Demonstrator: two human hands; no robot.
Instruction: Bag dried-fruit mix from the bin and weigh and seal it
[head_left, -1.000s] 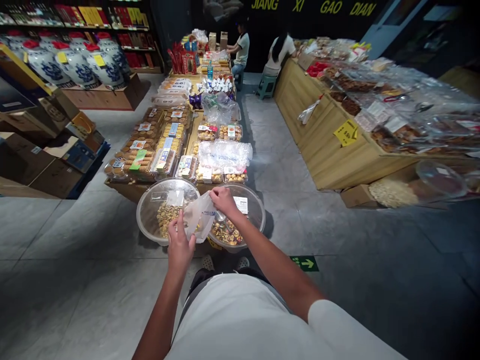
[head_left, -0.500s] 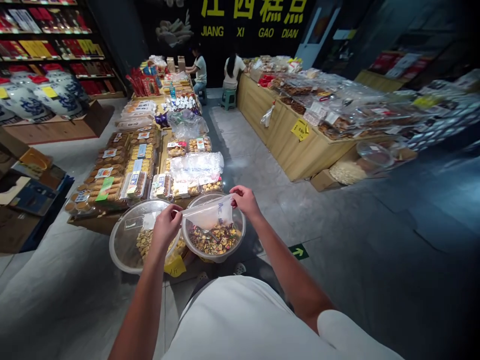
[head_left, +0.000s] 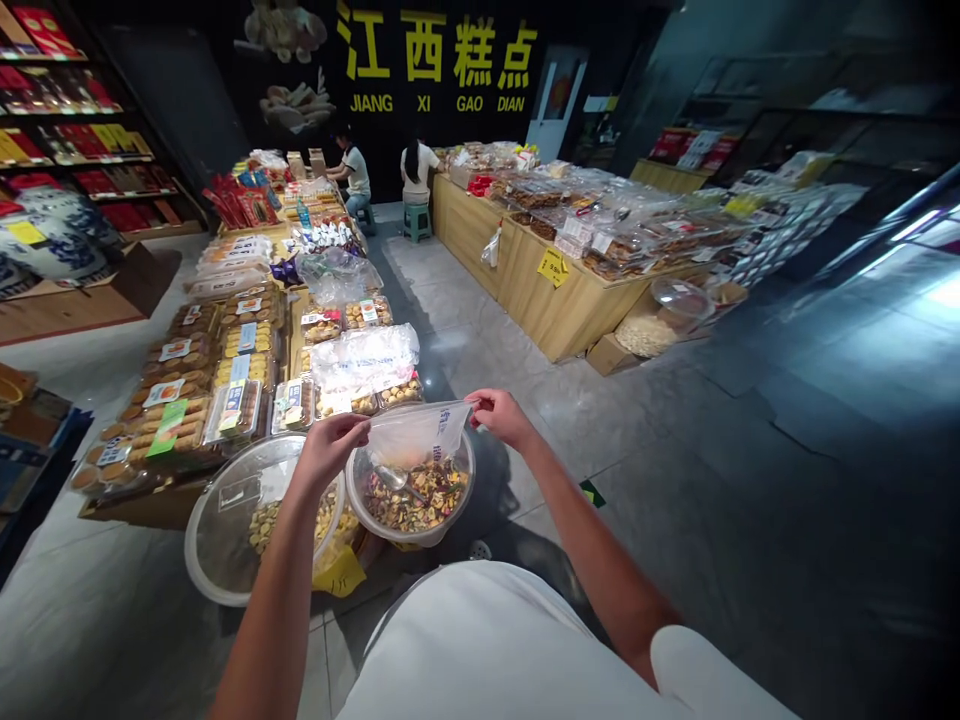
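Shelves of red and yellow boxes [head_left: 75,130] line the left side of a snack shop, beneath a black wall [head_left: 435,130] lettered JIANG XI GAO DIAN in yellow. Two seated people [head_left: 382,170] work at the far end. A long wooden worktop [head_left: 480,235] on the right carries bagged pastries, and a nearer worktop [head_left: 142,510] ahead carries biscuits in clear packs [head_left: 240,410].

The left hand [head_left: 326,447] and right hand [head_left: 499,417] each pinch an upper edge of a clear plastic bag [head_left: 416,435], stretching it open just above a round plastic bowl [head_left: 409,537]. That bowl holds a colourful dried-fruit mix [head_left: 416,505] with a metal scoop [head_left: 390,478] resting in it. Just left, under the left forearm, a larger clear bowl [head_left: 196,560] holds pale golden biscuits [head_left: 262,525], with a yellow price tag [head_left: 339,572] below.
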